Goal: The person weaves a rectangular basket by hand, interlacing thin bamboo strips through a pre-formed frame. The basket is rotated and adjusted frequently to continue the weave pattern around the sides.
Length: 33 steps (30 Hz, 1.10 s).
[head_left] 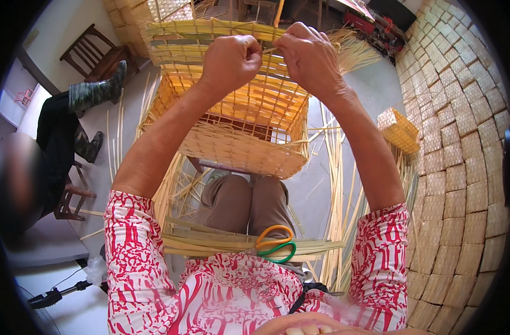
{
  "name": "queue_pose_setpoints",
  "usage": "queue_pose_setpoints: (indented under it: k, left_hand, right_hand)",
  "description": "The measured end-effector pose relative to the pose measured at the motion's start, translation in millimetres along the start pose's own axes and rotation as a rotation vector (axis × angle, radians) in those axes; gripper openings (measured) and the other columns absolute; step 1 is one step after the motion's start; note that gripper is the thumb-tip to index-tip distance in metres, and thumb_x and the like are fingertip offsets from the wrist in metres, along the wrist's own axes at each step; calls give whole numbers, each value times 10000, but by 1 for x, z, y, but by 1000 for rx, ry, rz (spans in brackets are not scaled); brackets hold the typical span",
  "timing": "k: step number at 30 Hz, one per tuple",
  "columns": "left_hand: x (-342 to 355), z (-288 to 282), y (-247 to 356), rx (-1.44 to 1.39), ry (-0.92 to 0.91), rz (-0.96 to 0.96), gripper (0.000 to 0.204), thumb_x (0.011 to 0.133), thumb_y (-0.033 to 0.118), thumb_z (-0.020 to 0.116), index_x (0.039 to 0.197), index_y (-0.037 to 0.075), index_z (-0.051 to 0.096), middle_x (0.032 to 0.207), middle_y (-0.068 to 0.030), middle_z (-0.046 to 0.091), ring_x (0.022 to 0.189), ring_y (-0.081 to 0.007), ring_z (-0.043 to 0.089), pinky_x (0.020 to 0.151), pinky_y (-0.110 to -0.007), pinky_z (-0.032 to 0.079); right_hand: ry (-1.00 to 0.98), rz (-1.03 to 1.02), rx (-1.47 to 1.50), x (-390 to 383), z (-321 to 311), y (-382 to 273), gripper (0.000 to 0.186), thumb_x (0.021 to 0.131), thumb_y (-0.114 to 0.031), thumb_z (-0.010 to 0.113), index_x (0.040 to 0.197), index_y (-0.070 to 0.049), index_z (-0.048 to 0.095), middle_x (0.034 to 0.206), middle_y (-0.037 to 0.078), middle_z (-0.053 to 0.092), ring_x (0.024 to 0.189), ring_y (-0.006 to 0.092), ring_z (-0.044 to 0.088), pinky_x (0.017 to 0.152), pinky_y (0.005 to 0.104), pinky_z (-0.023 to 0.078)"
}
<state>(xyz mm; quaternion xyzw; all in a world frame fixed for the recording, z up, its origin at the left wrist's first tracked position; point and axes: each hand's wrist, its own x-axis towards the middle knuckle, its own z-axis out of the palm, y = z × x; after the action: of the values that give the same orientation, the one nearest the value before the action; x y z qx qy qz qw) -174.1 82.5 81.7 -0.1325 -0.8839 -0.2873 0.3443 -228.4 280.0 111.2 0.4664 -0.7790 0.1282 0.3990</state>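
Observation:
In front of my knees stands a rectangular woven bamboo basket, its top open and its far panel rising upright like a lid. My left hand is closed in a fist at that panel's upper part. Close to its right, my right hand pinches with thumb and fingers near the top edge. A thin bamboo strip runs between the two hands, its ends hidden in the fingers. Across my lap lie several flat bamboo strips, with scissors with one orange and one green handle loop on them.
Long loose strips cover the floor to the right, near a small woven basket. Stacked woven pieces form a wall at the far right. At left, a person in camouflage boots sits near a wooden chair.

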Motion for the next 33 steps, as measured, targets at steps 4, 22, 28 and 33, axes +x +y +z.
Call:
queue_pose_setpoints:
  k: [4,22,28,33]
  left_hand:
    - [0,4,7,23,89,86,82,817,81,666,853,16,700,781,-153,704,703,-318,693,678,-384,552]
    - [-7,19,34,-458,97,-130,119,896,9,681,1009,-8,715,913,-127,736,774,-150,713,668,-332,565]
    - [-4,-36,21,458,-112,710,199,805,51,709,1004,58,719,970,-68,716,895,-239,706,804,-386,545]
    - [-11,-60,60,382,-693,353,199,825,131,740,1016,80,721,959,-87,706,902,-258,703,793,-409,553]
  right_hand:
    - [-55,70,-24,2,-3,-8,70,828,-38,672,872,-78,709,1010,64,619,981,292,612,855,445,485]
    - [117,188,150,-12,-13,-12,40,873,-143,709,863,-113,733,860,53,633,872,298,619,771,428,496]
    - [20,90,244,-17,-24,3,84,872,-202,762,924,-139,784,907,35,658,910,276,624,801,420,501]
    - [46,206,226,-19,-22,7,82,828,-158,759,871,-113,705,846,47,655,845,279,617,781,427,496]
